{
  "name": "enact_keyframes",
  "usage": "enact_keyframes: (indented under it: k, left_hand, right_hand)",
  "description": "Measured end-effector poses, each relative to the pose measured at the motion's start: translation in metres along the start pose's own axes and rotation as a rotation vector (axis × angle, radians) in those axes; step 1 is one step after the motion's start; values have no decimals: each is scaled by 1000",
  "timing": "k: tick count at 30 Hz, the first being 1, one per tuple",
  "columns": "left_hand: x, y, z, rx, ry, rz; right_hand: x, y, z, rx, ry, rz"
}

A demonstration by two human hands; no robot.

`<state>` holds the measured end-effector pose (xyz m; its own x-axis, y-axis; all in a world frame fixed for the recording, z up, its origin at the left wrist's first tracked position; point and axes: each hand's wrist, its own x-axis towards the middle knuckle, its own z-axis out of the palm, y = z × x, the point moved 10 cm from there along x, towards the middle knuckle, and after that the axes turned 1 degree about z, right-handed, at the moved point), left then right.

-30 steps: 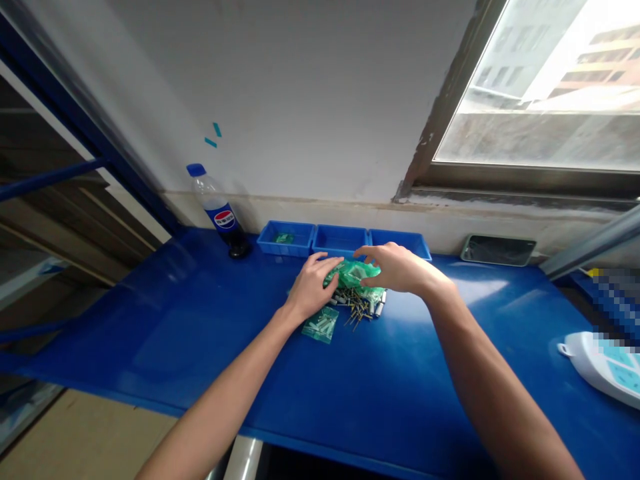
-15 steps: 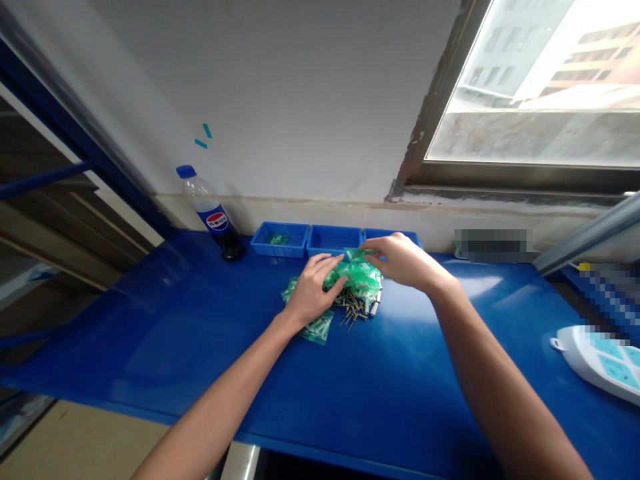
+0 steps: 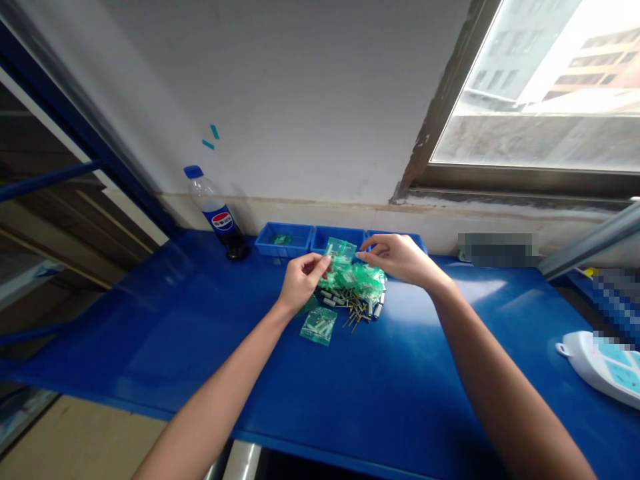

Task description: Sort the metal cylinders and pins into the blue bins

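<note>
My left hand (image 3: 303, 280) pinches a small green clear plastic bag (image 3: 342, 249) by its left edge, thumb against fingers. Pale pieces show inside the bag, which is raised over a pile. At the bag's right edge is my right hand (image 3: 395, 257), its thumb and fingers slightly apart with nothing visible between them; whether the thumb tip touches the bag is unclear. Beneath lie several green bags (image 3: 367, 283), brass-coloured pins (image 3: 356, 310) and silver cylinders (image 3: 330, 300). A separate filled bag (image 3: 319, 325) lies flat near my left wrist, partly covering another.
Three blue trays stand along the wall: the left tray (image 3: 263, 248) with green bags inside, the middle tray (image 3: 320, 233), and the right tray (image 3: 417, 241) behind my right hand. A cola bottle (image 3: 220, 217) is at back left. A white case (image 3: 583, 353) lies at far right.
My left hand has shifted from resting on the pile to pinching the bag. The bag has come flat and upright between my hands, and my right fingers have loosened.
</note>
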<state>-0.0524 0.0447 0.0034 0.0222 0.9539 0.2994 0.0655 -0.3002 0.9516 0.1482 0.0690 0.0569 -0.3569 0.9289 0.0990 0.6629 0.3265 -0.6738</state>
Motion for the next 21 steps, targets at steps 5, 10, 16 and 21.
enact_keyframes:
  k: [5, 10, 16, 21]
  left_hand:
    - [9, -39, -48, -269, 384, -143]
    - [10, -46, -46, -348, 348, -223]
    - [0, 0, -5, 130, 71, 58]
    - [-15, 21, 26, 392, -95, 280]
  right_hand:
    - [-5, 31, -12, -466, -16, 139]
    - [-5, 55, 0, -426, -138, 250]
    - [-3, 59, 10, -202, -151, 351]
    - [-3, 59, -2, -99, -44, 331]
